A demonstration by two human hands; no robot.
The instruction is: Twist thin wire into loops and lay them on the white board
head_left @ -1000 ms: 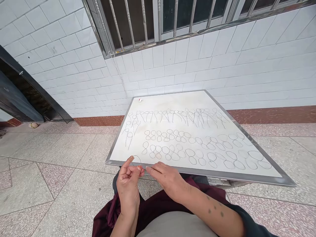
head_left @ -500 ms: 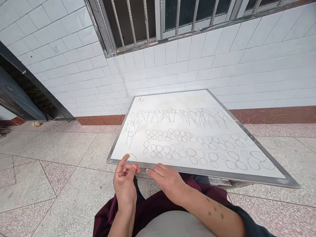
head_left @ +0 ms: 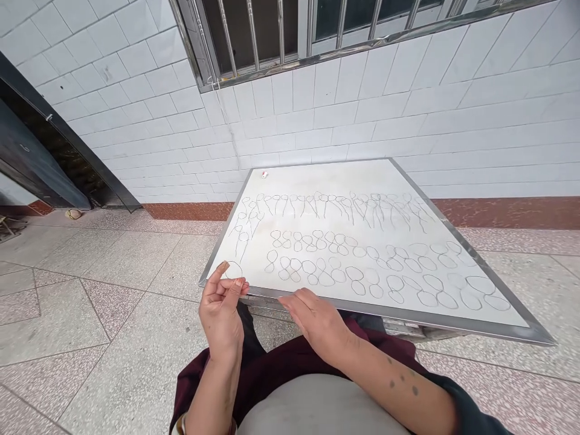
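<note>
My left hand (head_left: 222,311) is at the near left corner of the board, thumb and fingers pinched together on a thin dark loop of wire or thread (head_left: 235,263). The loop curves up past my raised index finger, which has a tan wrap on its tip. Over the board's near edge is my right hand (head_left: 319,323), its fingers pressed together and pointing left; what they hold, if anything, is hidden. On the white board (head_left: 312,175) lie rows of thin figure-eight loops (head_left: 357,281), and farther back a row of loops with loose tails (head_left: 317,202).
A metal frame (head_left: 385,311) edges the board. A small red-and-white object (head_left: 264,174) sits at its far left corner. Behind it stands a white tiled wall (head_left: 281,121) with a barred window (head_left: 281,30). Speckled floor tiles (head_left: 131,314) spread to the left.
My left hand has moved left and slightly up with the loop, away from my right hand. The gap between the hands is wider. The view has shifted slightly.
</note>
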